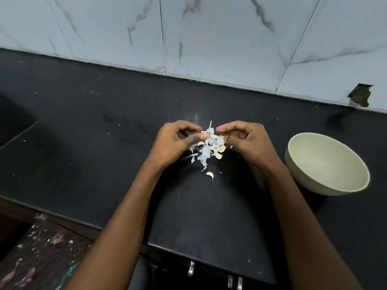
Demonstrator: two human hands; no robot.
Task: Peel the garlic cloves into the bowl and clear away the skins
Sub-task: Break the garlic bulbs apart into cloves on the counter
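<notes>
On the black stone desk [104, 164], both my left hand [173, 143] and right hand [247, 141] pinch one pale garlic clove [206, 133]; the cream round bowl [326, 164] lies rightward.

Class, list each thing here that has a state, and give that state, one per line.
Bowl: upright, looks empty.
Garlic pile: loose cloves and skins mixed on the counter.
Lone clove: lying apart, nearer the person.
Left hand, right hand: pinching one clove together.
</notes>
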